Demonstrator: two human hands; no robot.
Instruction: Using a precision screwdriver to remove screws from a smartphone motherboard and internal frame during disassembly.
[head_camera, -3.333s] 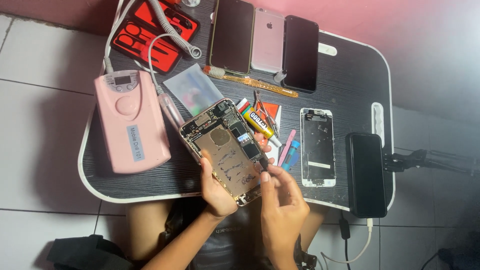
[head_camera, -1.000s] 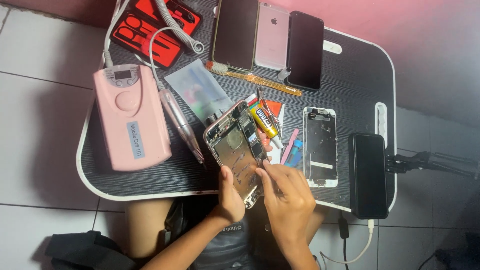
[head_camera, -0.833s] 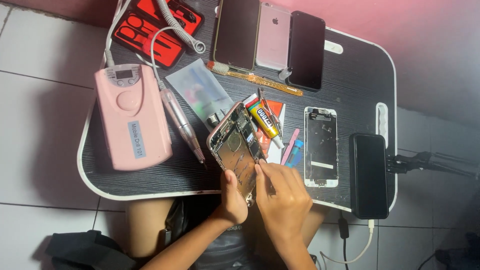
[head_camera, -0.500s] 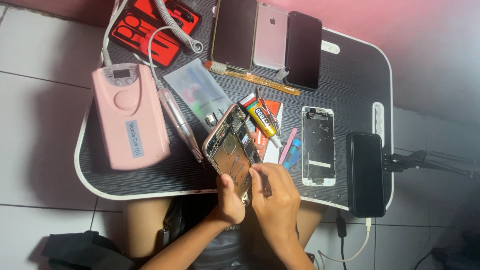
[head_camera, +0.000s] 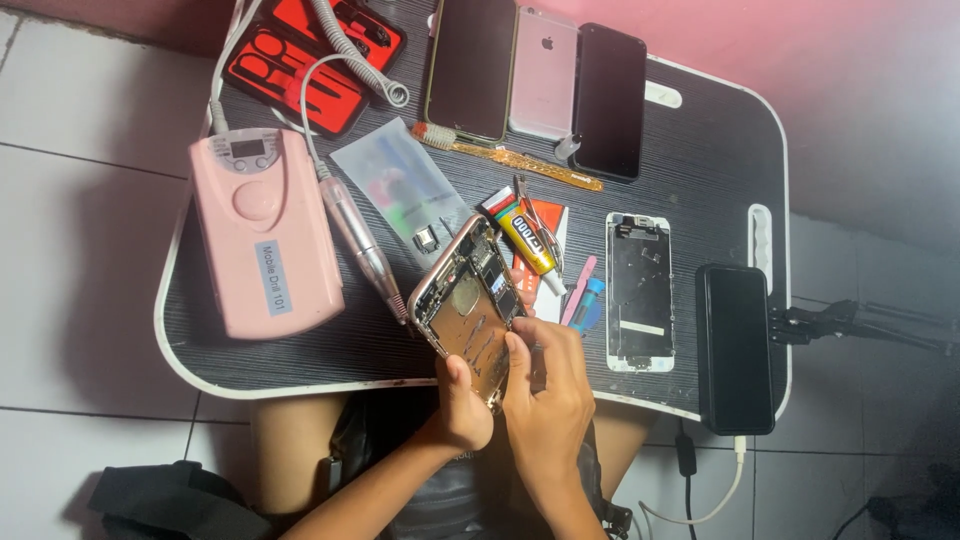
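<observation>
Your left hand (head_camera: 462, 410) grips the lower end of the opened phone housing (head_camera: 468, 305) and holds it tilted above the near edge of the black lap table (head_camera: 720, 130). Your right hand (head_camera: 548, 395) has its fingers curled, the fingertips pressing on the inside of the housing — whether they pinch a small tool, I cannot tell. The pink drill unit (head_camera: 262, 232) lies to the left, its handpiece (head_camera: 362, 245) just beside the housing.
</observation>
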